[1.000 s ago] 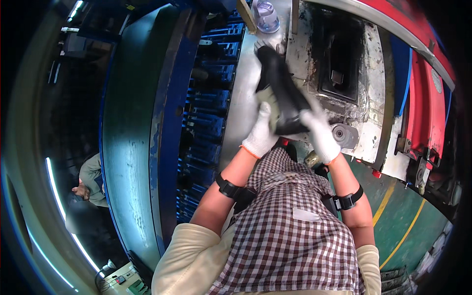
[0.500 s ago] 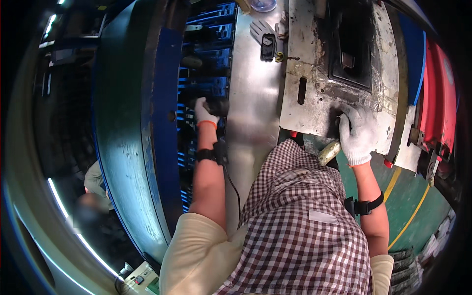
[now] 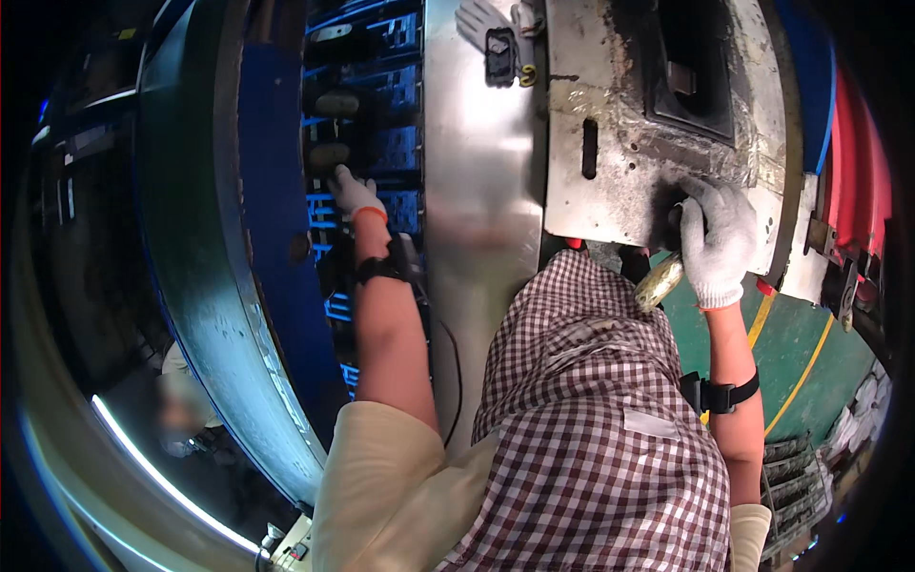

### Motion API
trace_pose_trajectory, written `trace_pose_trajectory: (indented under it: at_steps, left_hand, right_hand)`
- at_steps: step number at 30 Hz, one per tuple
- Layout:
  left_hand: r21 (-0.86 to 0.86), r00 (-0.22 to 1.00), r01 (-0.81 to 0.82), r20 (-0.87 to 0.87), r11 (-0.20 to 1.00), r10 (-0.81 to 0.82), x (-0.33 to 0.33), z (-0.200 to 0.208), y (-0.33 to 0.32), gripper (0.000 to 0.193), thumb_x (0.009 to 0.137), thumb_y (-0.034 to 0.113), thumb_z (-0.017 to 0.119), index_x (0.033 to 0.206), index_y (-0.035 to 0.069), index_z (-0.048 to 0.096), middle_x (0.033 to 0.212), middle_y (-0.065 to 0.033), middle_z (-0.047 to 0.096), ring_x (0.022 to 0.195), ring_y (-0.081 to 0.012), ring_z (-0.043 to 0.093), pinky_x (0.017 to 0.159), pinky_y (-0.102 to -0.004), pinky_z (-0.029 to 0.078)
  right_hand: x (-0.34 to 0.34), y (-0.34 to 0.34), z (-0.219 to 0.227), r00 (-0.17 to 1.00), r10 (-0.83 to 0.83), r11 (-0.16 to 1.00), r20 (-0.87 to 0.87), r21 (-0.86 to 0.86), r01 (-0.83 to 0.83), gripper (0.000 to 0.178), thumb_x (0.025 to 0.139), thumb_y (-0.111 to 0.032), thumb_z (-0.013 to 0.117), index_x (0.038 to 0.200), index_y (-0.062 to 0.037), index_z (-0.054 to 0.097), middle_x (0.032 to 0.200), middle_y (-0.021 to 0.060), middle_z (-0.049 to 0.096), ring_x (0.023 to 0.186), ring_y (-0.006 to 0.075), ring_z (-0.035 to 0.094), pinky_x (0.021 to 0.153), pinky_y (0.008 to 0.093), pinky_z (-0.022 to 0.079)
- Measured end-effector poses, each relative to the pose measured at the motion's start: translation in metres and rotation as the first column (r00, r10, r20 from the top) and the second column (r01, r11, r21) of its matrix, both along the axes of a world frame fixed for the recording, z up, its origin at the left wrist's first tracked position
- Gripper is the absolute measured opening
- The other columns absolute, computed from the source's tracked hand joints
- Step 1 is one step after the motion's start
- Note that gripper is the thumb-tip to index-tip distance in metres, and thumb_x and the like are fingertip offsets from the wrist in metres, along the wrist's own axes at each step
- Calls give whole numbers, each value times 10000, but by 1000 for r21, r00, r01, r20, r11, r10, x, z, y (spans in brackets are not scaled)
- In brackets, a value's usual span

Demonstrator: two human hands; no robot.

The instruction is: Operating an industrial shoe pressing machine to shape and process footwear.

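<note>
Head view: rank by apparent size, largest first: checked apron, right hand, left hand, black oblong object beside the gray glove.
1. Checked apron
2. Right hand
3. Left hand and black oblong object: both clearly smaller, but too alike to rank.

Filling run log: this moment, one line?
left white-gloved hand: at blue-black slatted rack | right white-gloved hand: at stained pale metal plate

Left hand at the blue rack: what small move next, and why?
Probably draw the left hand rightward, clear of the blue rack: it appears to hold nothing and sits close to the nearest grey oval piece, while the right hand is over the metal plate.
</note>
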State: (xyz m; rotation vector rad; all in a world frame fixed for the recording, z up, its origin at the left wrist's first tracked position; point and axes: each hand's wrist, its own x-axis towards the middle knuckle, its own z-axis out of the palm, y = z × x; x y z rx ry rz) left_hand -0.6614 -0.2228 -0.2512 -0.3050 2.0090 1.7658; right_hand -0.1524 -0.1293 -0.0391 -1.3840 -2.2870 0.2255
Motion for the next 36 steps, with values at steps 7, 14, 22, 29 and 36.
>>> trace_pose_trajectory:
  at_steps: [7,14,22,29,36]
  left_hand:
    - [-213,672,-684,-558,698,487,14,2,-143,633,940,287,750,1468,29,517,1422,-227,614,1240,-390,629,1064,-471,501]
    - [-75,848,-468,240,880,472,-59,-3,-194,693,873,673,679,1389,216,607,1307,-20,701,1186,-310,665,979,-569,498]
    - [337,959,34,253,941,-126,-102,-40,-276,366,854,401,618,1044,116,746,1042,-15,755,1016,-245,705,934,-441,554]
    - [600,819,-480,569,640,80,63,38,-245,597,763,201,698,1322,0,634,1338,-197,654,1283,-410,589,1081,-619,463]
    - [718,725,124,405,685,-556,172,128,-119,930,735,229,700,1580,10,379,1546,-224,493,1450,-433,448,1256,-543,325]
  right_hand:
    - [1,1,-1,999,42,998,-10,-43,-43,192,883,-62,681,1049,-68,778,957,134,738,895,326,690,837,434,542]
    - [0,1,-5,999,45,999,-9,-4,-45,180,890,-50,676,1040,-50,776,937,131,738,875,324,692,816,423,545]
    - [-3,1,-7,999,44,997,-19,-56,-45,169,907,-131,681,1045,-77,762,945,117,726,897,317,669,861,433,513]
    - [3,1,-5,999,27,999,-23,-18,-28,160,894,-180,687,1012,-98,757,926,87,725,911,303,662,863,431,511]
    - [-2,-1,-2,901,158,977,-404,-67,-201,160,908,-141,675,1042,-105,753,989,83,751,890,297,684,842,426,541]
